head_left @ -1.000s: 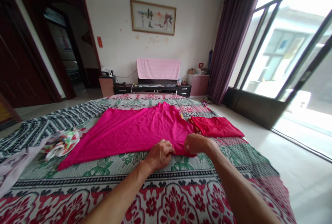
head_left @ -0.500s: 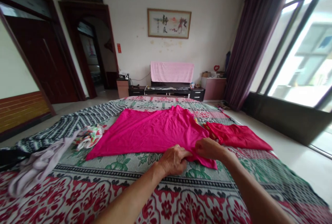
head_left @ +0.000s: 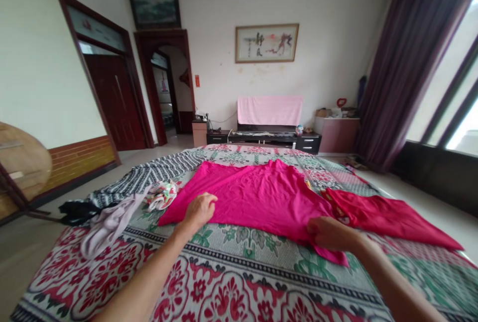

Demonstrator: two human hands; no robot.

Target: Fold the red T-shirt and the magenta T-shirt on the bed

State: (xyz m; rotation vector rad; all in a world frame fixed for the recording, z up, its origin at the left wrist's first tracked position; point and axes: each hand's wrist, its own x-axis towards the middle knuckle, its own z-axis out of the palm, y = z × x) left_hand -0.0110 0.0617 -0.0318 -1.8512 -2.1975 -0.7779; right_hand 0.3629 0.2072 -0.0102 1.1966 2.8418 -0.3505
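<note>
Along the near edge of the magenta garment (head_left: 246, 192), your hands are now well apart, where half a second ago they worked close together by its right end. Your left hand (head_left: 199, 210) has travelled to the garment's left part; its fingers are curled, and you cannot tell from here whether they pinch the fabric, press on it or hang just above it. Your right hand (head_left: 328, 232) has its fingers bent in at the garment's near right end, but the fingertips are hidden, so whether they nip the fabric cannot be told either. The garment itself lies spread and lightly creased on the patterned cover (head_left: 231, 287), with a narrow tail that sticks out past your right hand, a tail that does not show a second ago. That change seems to mean the handling takes in most of the near edge instead of one spot, while the creases across the garment's middle suggest it is not yet smooth. To the garment's right lies a red garment (head_left: 396, 217); just beside its left end is a floral cloth (head_left: 162, 196), with a lilac cloth (head_left: 112, 225) and a striped cloth (head_left: 160, 175) farther left.
</note>
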